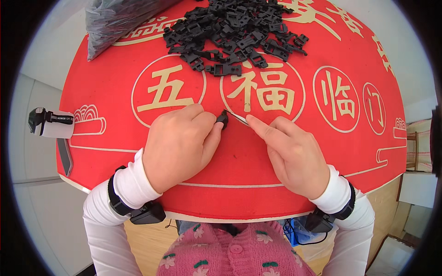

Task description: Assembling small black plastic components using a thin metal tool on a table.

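My left hand (179,145) is closed, pinching a small black plastic piece (223,120) between thumb and forefinger. It resembles the buckle parts of the pile, but my fingers cover much of it. In my right hand (294,154) is a thin, silver blade-like tool (238,118), with the forefinger stretched along it. Its dark tip reaches the top of the black piece; the rest is hidden in the hand. Beyond both hands lies a heap of black plastic buckle parts (230,34).
A red cloth (235,165) with gold characters covers the round table. At the far left rests a grey plastic bag (117,23). A white bottle with a black top (57,126) and a dark phone-like slab (64,156) are at the left edge. Each wrist wears a black strapped device (147,213).
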Action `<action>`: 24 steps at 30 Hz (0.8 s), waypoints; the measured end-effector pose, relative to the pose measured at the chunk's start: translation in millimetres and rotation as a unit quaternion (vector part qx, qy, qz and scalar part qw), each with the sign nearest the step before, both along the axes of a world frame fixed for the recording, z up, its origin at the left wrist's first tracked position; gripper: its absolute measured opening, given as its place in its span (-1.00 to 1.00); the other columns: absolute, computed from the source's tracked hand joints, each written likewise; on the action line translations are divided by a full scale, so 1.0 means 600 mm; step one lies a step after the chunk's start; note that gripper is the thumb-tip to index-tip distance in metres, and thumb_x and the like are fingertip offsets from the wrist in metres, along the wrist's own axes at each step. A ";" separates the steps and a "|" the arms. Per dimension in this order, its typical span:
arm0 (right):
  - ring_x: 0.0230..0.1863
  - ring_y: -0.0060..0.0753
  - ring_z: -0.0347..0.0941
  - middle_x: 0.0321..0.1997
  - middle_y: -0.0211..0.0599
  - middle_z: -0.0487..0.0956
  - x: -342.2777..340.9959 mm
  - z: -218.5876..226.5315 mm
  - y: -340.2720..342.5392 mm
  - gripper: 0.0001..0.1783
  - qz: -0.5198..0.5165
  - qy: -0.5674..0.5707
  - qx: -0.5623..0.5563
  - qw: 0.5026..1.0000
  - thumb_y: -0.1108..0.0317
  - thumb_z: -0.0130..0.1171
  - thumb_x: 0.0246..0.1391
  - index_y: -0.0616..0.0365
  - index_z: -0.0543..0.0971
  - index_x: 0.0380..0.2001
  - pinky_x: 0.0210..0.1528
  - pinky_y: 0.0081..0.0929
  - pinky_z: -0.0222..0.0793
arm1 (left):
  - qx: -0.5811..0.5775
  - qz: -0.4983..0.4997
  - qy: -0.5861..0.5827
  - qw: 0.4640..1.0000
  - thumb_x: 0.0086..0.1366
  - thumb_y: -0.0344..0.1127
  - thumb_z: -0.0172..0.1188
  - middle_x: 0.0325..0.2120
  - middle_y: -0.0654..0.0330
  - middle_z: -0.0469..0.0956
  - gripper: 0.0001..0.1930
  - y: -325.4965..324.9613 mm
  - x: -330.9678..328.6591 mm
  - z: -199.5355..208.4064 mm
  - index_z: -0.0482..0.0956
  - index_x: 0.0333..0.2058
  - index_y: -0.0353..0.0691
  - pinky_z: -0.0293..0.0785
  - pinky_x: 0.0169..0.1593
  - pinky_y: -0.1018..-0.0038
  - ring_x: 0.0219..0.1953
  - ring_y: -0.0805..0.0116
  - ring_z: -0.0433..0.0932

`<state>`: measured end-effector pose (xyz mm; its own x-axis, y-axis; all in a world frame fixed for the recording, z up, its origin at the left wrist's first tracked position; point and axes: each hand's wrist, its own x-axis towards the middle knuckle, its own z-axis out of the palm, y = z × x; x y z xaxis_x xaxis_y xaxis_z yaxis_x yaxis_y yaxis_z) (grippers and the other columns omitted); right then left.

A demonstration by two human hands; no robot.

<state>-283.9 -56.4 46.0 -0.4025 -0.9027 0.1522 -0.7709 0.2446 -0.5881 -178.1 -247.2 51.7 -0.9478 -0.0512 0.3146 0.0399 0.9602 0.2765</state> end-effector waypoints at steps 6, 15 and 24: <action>-0.50 -0.10 0.37 -0.42 -0.12 0.36 0.002 0.001 -0.001 -0.43 -0.008 0.009 0.005 1.000 0.70 -0.02 -0.08 0.18 0.41 0.09 -0.46 -0.34 0.33 | 0.006 0.003 -0.010 1.000 0.07 -0.41 0.20 -0.65 0.08 0.40 -0.85 0.000 0.001 0.001 0.46 -0.59 -0.32 0.37 -0.55 0.31 -0.61 0.11 0.44; -0.50 -0.09 0.37 -0.41 -0.11 0.36 0.003 0.000 -0.001 -0.43 -0.006 0.016 0.000 1.000 0.69 -0.02 -0.09 0.18 0.41 0.09 -0.46 -0.32 0.33 | 0.013 -0.002 -0.012 1.000 0.05 -0.48 0.21 -0.63 0.08 0.42 -0.93 -0.002 0.002 -0.003 0.51 -0.51 -0.35 0.34 -0.56 0.33 -0.61 0.13 0.43; -0.50 -0.13 0.39 -0.40 -0.14 0.35 0.007 0.000 -0.002 -0.41 -0.010 0.035 0.019 0.999 0.68 0.00 -0.09 0.18 0.40 0.11 -0.47 -0.32 0.35 | 0.006 -0.004 -0.006 1.000 0.04 -0.48 0.22 -0.64 0.08 0.41 -0.93 -0.003 0.001 -0.003 0.51 -0.53 -0.34 0.34 -0.56 0.34 -0.61 0.13 0.43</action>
